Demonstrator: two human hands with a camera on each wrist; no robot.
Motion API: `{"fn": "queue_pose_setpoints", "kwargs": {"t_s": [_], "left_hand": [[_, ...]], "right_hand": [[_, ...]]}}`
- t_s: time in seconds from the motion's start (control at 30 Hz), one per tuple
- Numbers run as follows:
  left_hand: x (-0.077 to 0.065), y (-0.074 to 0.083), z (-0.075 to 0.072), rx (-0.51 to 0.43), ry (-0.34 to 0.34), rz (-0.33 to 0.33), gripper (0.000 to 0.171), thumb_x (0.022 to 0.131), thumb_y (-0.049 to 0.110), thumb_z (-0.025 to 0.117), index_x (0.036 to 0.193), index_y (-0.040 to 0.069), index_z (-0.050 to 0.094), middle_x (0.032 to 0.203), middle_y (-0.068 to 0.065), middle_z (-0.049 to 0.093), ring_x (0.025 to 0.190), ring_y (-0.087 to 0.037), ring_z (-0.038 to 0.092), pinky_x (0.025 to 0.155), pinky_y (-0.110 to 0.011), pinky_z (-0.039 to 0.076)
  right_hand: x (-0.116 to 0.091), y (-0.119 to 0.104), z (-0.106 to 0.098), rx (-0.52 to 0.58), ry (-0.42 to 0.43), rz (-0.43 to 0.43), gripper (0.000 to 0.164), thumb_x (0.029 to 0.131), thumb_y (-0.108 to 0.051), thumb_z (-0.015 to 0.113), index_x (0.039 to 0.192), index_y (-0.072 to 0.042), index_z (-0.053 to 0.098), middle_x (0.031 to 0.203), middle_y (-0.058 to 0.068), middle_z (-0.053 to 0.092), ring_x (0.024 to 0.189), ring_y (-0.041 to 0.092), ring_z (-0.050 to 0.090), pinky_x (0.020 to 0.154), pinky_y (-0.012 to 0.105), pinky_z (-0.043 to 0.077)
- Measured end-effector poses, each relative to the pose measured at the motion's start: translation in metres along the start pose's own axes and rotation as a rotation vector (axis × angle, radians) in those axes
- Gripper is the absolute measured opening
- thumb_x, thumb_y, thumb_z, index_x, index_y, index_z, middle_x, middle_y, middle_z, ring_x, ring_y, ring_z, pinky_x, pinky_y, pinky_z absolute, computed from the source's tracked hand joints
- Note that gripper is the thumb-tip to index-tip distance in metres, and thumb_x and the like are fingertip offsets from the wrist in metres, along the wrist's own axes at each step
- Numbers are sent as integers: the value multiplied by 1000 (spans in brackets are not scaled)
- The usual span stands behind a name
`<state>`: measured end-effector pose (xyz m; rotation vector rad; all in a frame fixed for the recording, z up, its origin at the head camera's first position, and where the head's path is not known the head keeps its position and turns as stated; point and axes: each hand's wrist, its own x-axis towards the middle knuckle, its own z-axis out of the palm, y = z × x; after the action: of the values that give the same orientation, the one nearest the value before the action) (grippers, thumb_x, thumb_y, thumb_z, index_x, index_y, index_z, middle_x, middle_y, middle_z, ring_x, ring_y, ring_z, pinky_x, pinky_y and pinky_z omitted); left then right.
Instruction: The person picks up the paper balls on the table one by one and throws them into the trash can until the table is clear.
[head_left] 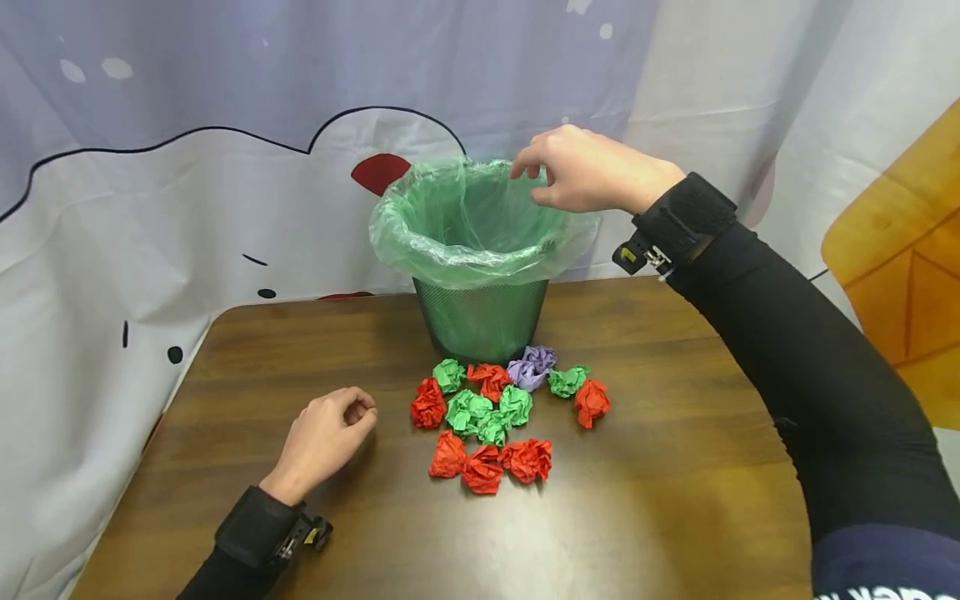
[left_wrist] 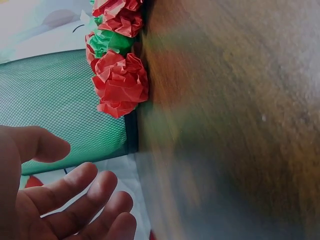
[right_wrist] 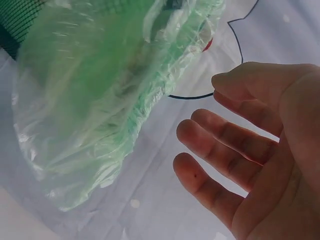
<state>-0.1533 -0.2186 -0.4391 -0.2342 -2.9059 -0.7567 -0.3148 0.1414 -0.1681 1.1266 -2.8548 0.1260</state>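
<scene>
A dark mesh wastebasket (head_left: 480, 312) stands at the back of the table, lined with a green translucent plastic bag (head_left: 450, 267) folded over its rim. Above the right side of that rim is my right hand (head_left: 588, 171), fingers loosely bent; in the right wrist view nothing lies in its grasp. My left hand (head_left: 322, 437) is low over the table, left of the paper balls, relaxed and holding nothing. Crumpled paper balls lie before the basket: several red ones (head_left: 527, 460), several green ones (head_left: 467, 412) and purple crumpled paper (head_left: 531, 367). The basket's inside bottom is hidden.
The brown wooden table (head_left: 660, 467) carries the basket and the paper balls. A printed curtain (head_left: 225, 75) hangs right behind the table's back edge and down its left side.
</scene>
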Motion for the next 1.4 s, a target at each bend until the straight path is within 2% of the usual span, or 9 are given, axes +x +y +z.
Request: {"fn": "queue_pose_setpoints", "kwargs": {"t_s": [0.1, 0.17, 0.5, 0.67, 0.9, 1.13, 1.4], "left_hand": [[1, 0, -1, 4, 1, 1, 11, 91, 23, 65, 95, 15, 71, 83, 4, 64, 75, -13, 57, 67, -32, 45], [1, 0, -1, 6, 0, 0, 11, 91, 23, 64, 95, 15, 71, 83, 4, 64, 75, -13, 57, 67, -32, 45], [1, 2, 2, -2, -10, -6, 11, 91, 23, 64, 95, 16, 71, 84, 4, 64, 76, -12, 58, 68, -32, 46], [4, 5, 4, -15, -11, 13, 11, 92, 23, 63, 94, 17, 71, 84, 5, 65, 76, -11, 58, 69, -33, 47], [6, 6, 5, -10, -10, 22, 11, 91, 24, 63, 93, 17, 71, 84, 5, 65, 76, -11, 59, 69, -33, 46], [8, 7, 5, -20, -14, 30, 11, 92, 23, 63, 94, 17, 71, 84, 4, 64, 76, -12, 58, 69, -33, 46], [8, 9, 6, -19, -24, 21, 11, 92, 24, 64, 95, 16, 71, 85, 3, 65, 76, -13, 58, 69, -33, 46]], "right_hand": [[-9, 0, 0, -10, 21, -7, 36, 95, -12, 54, 128, -11, 66, 116, 9, 64, 84, 22, 59, 93, 45, 46], [-16, -1, 0, -16, 33, -10, 35, 96, -13, 53, 127, -10, 67, 117, 9, 65, 83, 22, 59, 80, 40, 48], [-59, 4, 7, -23, 133, -37, 29, 96, -12, 55, 120, -10, 71, 115, 6, 69, 82, 19, 63, 75, 38, 48], [-84, 10, 11, -23, 175, -17, 23, 97, -12, 59, 116, -9, 71, 111, 6, 70, 84, 20, 64, 74, 39, 49], [-110, 15, 21, -37, 215, 7, 18, 96, -15, 61, 110, -13, 73, 104, -1, 70, 78, 15, 62, 69, 36, 49], [-126, 18, 34, -20, 228, 22, 17, 95, -14, 64, 109, -15, 73, 99, -4, 70, 78, 12, 61, 69, 35, 48], [-137, 24, 58, -4, 236, 19, 14, 93, -11, 65, 105, -13, 73, 95, -5, 70, 79, 12, 61, 69, 34, 50]]}}
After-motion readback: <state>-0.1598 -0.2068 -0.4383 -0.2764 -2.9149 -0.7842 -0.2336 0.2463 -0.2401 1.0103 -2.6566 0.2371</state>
